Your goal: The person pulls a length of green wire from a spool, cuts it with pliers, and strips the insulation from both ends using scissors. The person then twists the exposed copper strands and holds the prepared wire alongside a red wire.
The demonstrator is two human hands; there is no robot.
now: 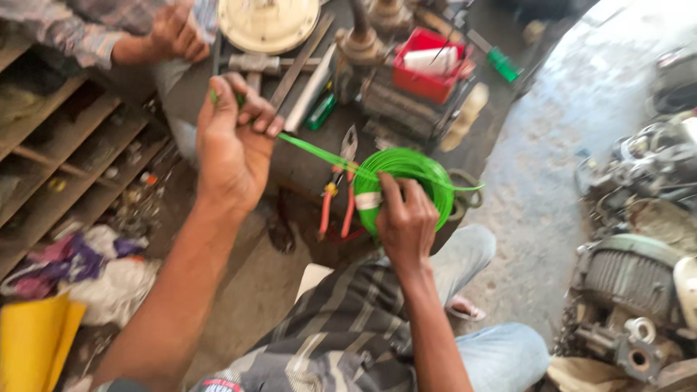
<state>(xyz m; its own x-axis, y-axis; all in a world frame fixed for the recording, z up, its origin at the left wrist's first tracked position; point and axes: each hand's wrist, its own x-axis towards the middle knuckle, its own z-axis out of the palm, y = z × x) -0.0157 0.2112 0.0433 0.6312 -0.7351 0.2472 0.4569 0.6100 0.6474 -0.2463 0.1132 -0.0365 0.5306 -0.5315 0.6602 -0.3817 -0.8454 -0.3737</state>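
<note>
My right hand (pixel 405 218) grips a coil of bright green wire (pixel 406 173) at its lower edge, where a pale band wraps the coil. My left hand (pixel 231 141) is raised to the left and pinches the free end of the same wire; a taut green strand (pixel 312 151) runs between the two hands. Pliers with red and orange handles (pixel 340 189) lie on the dark bench just left of the coil, under the strand.
Another person's hand (pixel 174 35) rests at the top left, near a round cream disc (pixel 267 22). A red tray (pixel 427 69), a hammer (pixel 254 65) and metal parts crowd the bench. Wooden shelves (pixel 65 145) stand left, engine parts (pixel 639 276) right, a yellow sheet (pixel 33 341) lower left.
</note>
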